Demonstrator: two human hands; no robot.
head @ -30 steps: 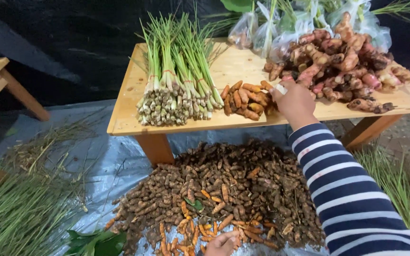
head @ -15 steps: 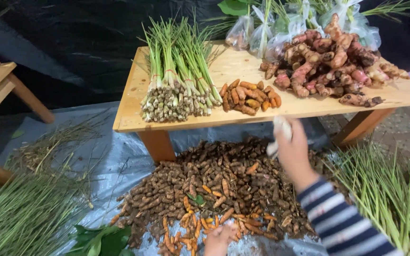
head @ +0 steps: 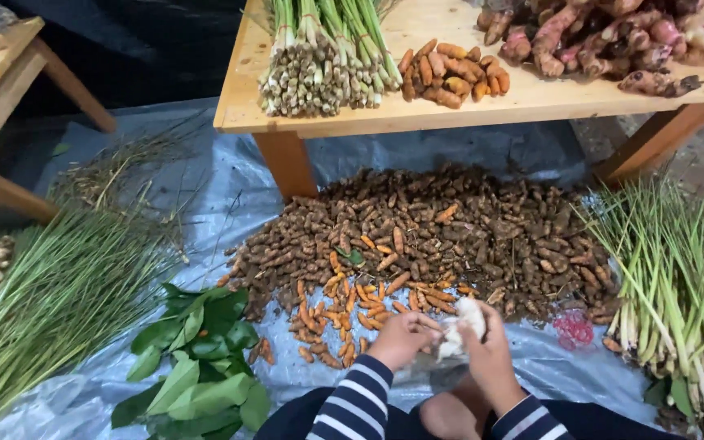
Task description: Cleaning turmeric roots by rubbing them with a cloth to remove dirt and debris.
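I see my left hand and right hand meeting at six o'clock, both curled closed around a white cloth, just past the near edge of the turmeric root pile. Bare plastic sheet lies at four o'clock; lemongrass crowds three o'clock, the worktop edge at twelve.

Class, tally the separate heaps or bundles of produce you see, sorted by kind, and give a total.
Lemongrass bundles: 3 (table, floor left, floor right)
Turmeric heaps: 2 (floor, table)
Pinkish rhizome heaps: 1
Green leaf piles: 1
Total: 7
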